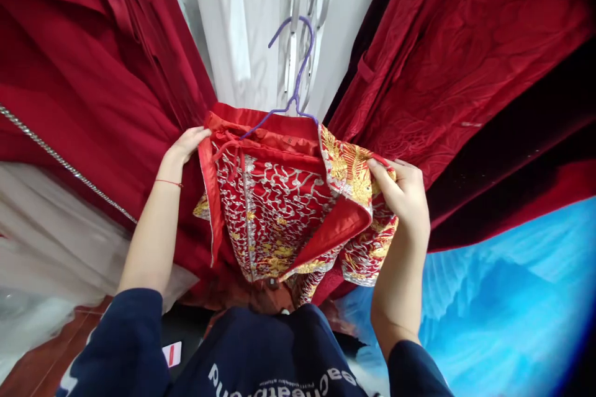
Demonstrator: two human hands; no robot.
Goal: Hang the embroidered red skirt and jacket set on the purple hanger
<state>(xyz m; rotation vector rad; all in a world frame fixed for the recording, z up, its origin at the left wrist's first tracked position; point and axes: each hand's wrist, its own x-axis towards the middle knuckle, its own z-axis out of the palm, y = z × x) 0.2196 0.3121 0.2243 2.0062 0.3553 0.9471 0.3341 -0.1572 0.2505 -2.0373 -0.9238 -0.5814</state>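
Observation:
A red jacket point(358, 177) with gold and silver embroidery hangs open on a purple hanger point(298, 84), whose hook rises toward a metal rail end. Inside it shows a red embroidered skirt or under-piece point(279, 205) with a plain red waistband and a thin tie. My left hand point(189, 141) is closed at the jacket's left shoulder edge, fingers partly hidden behind the cloth. At the right shoulder, my right hand point(403, 189) pinches the embroidered fabric, thumb in front. The jacket's right front panel is folded back, showing plain red lining.
Dark red garments point(116, 43) hang on the left and patterned red ones point(470, 62) on the right. White cloth point(233, 12) and metal bars are behind. A bright blue fabric point(503, 304) spreads at lower right. A white-and-red card point(172, 354) lies low on the left.

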